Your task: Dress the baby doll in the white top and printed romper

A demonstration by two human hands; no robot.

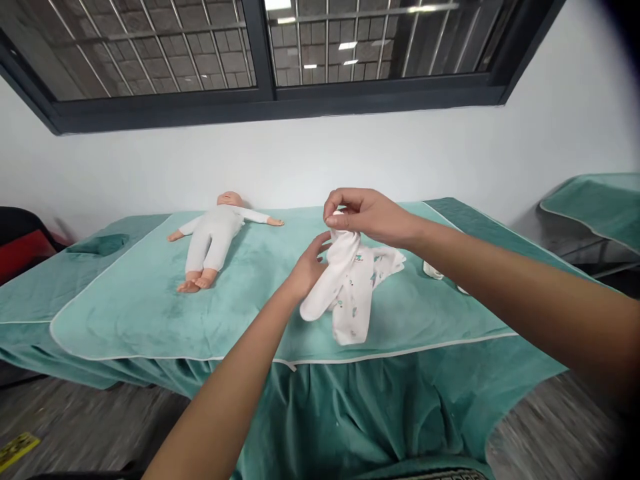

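My right hand (367,215) pinches the top of a white baby garment (347,283) with small printed figures and holds it up over the teal bed cover (150,313). My left hand (310,263) reaches in from below with fingers apart and touches the garment's left side. The garment hangs down with its lower end resting on the cover. A baby doll (213,237) in a white bodysuit lies on its back to the left, arms spread, bare feet toward me.
A small white cloth item (434,271) lies on the cover behind my right forearm. A folded teal towel (100,244) sits at the bed's left. A second teal-covered bed (595,207) stands at the right. Wall and dark window frame behind.
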